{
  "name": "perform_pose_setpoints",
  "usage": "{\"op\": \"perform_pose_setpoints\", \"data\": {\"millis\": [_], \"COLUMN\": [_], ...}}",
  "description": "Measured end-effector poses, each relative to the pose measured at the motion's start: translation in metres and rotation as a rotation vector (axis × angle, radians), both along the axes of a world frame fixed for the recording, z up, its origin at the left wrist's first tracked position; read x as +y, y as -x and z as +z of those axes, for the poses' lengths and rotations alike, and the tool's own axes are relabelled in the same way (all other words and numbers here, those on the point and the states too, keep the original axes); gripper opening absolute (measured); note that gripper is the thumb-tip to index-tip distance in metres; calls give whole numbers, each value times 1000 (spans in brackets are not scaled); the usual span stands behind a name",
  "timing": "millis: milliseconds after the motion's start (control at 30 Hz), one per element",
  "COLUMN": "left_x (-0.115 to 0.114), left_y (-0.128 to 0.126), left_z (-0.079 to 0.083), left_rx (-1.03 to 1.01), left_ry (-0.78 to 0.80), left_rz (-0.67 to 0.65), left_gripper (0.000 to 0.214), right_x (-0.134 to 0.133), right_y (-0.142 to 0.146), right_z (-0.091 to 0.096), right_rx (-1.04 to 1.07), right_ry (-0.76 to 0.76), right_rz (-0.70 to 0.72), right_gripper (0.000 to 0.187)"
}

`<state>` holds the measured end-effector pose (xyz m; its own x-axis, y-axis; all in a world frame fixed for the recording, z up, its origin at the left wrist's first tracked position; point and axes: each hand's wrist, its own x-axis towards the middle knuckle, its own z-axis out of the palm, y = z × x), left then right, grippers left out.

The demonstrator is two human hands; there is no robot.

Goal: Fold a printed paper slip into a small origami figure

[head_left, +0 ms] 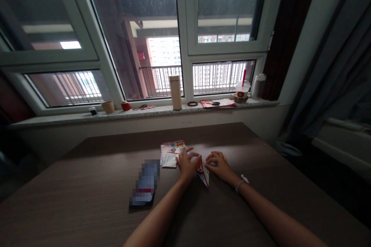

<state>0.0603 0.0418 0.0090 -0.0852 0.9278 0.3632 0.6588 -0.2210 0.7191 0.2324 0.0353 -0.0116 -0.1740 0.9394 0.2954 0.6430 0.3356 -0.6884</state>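
A small piece of printed paper point(203, 175), folded to a pointed shape in red and white, stands between my hands over the table. My left hand point(188, 164) pinches its upper left part between thumb and forefinger, the other fingers spread away. On the other side, my right hand point(219, 163) has its thumb and fingertips closed together at the paper's upper right edge. Part of the paper is hidden behind the fingers. Just beyond my left hand lie printed leaflets point(169, 148), partly covered by it. A bracelet circles my right wrist.
On the brown table point(95, 177) a phone point(146, 181) with a blurred screen lies left of my left arm. The windowsill point(156, 112) bears a tall beige flask point(175, 92), a paper cup point(108, 107), scissors point(215, 103) on red printed paper, and a drink cup point(242, 88) with a straw.
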Motion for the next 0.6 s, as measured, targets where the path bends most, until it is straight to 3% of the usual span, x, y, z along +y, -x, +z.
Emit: {"op": "perform_pose_setpoints", "data": {"millis": [333, 600], "left_x": [-1, -2], "left_y": [-1, -1], "left_z": [0, 1], "left_rx": [-39, -65], "left_ry": [-13, -43], "left_rz": [-28, -45], "left_gripper": [4, 3], "right_x": [5, 5], "right_y": [3, 7], "right_z": [0, -2], "right_rx": [122, 85], "right_ry": [-114, -159], "right_rz": [1, -14], "right_gripper": [22, 20]}}
